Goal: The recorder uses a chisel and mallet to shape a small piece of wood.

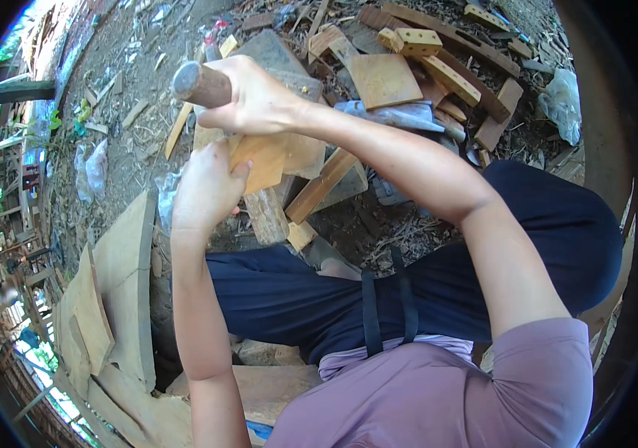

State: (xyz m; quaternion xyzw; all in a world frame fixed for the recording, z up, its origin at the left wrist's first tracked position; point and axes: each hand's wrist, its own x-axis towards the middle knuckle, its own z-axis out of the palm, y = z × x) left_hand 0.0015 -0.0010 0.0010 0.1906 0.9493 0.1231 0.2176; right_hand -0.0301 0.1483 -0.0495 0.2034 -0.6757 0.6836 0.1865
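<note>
My right hand is wrapped round a thick, round brown wooden handle. Its greyish worn end points up and left; whatever is at its other end is hidden behind the hand and the wood. Just below, my left hand is closed on the edge of a pale, flat wood piece, thumb on its near side. That piece lies over a larger wooden block, and a light wooden post sticks out toward me beneath it.
Brown boards and offcuts are heaped at the far right, among them a block with drilled holes. A clear plastic bag lies beyond. Large planks lean at the left. My dark-trousered leg is close to the work.
</note>
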